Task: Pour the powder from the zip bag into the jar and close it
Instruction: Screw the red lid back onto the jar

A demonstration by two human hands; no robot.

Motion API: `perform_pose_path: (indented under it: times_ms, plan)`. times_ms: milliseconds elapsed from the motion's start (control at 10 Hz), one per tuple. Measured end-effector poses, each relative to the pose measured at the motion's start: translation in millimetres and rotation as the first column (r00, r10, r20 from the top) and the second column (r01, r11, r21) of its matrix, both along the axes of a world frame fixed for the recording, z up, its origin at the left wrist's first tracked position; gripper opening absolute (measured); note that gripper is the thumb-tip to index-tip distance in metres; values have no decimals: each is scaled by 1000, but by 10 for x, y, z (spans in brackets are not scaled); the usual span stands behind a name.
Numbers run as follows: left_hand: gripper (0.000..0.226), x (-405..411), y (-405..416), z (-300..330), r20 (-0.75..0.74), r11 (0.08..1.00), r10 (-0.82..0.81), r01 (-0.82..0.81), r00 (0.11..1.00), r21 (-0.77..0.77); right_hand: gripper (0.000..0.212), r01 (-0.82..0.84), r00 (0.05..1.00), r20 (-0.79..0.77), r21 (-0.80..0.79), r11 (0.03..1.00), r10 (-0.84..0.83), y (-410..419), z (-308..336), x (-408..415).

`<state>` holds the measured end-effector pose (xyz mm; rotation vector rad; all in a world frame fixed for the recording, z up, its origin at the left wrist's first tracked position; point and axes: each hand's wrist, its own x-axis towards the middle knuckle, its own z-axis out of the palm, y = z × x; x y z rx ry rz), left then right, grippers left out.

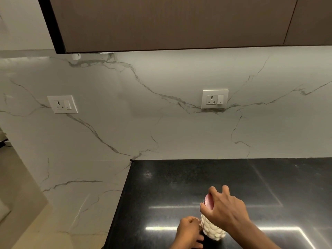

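Observation:
A white jar [212,230] with a scaly, bumpy surface stands on the black countertop [179,186] near the bottom of the view. A pinkish-red lid [208,202] sits at its top. My right hand [224,209] grips that lid from above with its fingers curled round the rim. My left hand [188,232] rests beside the lower left of the jar with curled fingers; whether it holds the jar I cannot tell. No zip bag is in view.
A white marble backsplash [161,123] rises behind the counter, with two wall sockets [214,98] [62,104]. A dark wooden cabinet [170,22] hangs overhead. The counter's left edge runs down at about a third of the view.

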<state>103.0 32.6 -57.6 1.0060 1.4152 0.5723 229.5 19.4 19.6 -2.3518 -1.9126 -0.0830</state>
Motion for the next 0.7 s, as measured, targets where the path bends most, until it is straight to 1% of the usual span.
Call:
perform_pose_path:
  times_ms: [100,200,300,400,500,600,700]
  plan:
    - [26,13,-27,17,4,1000,-31,31,1000,3,59,37,999,-30,-18,999,-37,-13,-135,35]
    - [26,11,-60,51,1,998,-47,47,999,45,61,60,996,-72,-20,998,-61,-30,-263,55]
    - [28,15,-74,129,-77,993,-72,79,994,92,67,65,994,-91,-23,998,-67,-34,-319,63]
    - [26,10,-81,143,-228,972,-145,181,963,148,83,44,993,-107,-46,998,-48,-43,-330,51]
    - [27,-8,-46,203,-301,944,-207,271,931,187,96,23,988,-149,-71,997,-33,8,-278,124]
    - [28,-44,127,347,-372,897,-202,323,906,301,100,22,988,-149,-93,995,-35,89,-97,223]
    - [38,-107,253,635,-485,796,-122,377,866,473,104,8,996,-93,38,999,-4,159,150,321]
